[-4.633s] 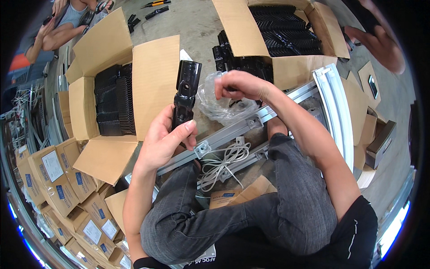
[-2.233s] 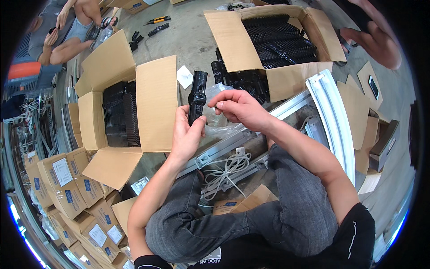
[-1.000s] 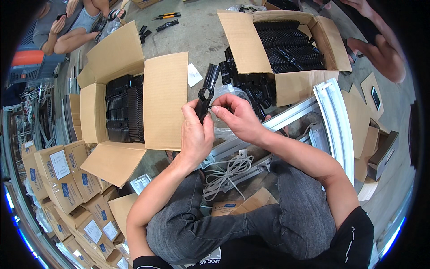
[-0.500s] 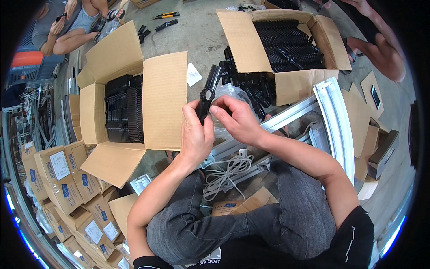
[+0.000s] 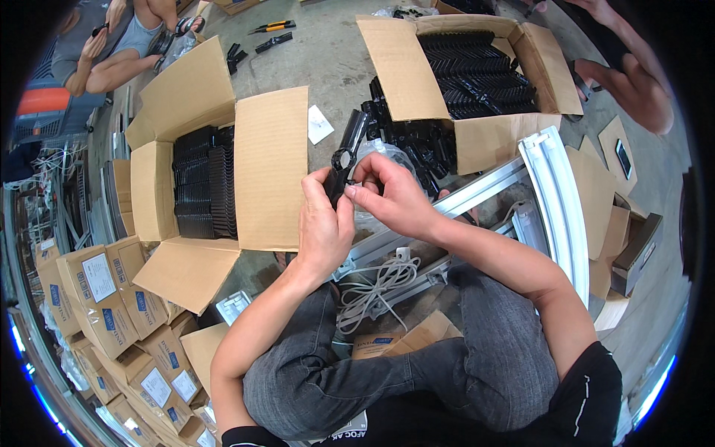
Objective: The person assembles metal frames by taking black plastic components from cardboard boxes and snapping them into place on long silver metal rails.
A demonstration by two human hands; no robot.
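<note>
A black glossy elongated part (image 5: 353,135) with a round opening in its middle stands tilted up between my hands. My left hand (image 5: 320,229) is closed round its lower end. At the part's right side, by the opening, my right hand (image 5: 397,197) is pinched, thumb against the bent fingers. A small dark bit shows at those fingertips, too small to name. Behind my hands lies a pile of similar black parts (image 5: 426,146), partly covered by clear plastic.
Open cartons of stacked black parts stand left (image 5: 271,171) and far right (image 5: 491,141). White metal rails (image 5: 555,201) and a coiled grey cable (image 5: 376,287) lie before my legs. Sealed boxes (image 5: 97,294) fill the left. Two other people sit farther off; a phone (image 5: 623,159) lies right.
My right thumb and fingertips have shifted slightly down and left along the black part. My left hand keeps its hold, and the view has moved a little.
</note>
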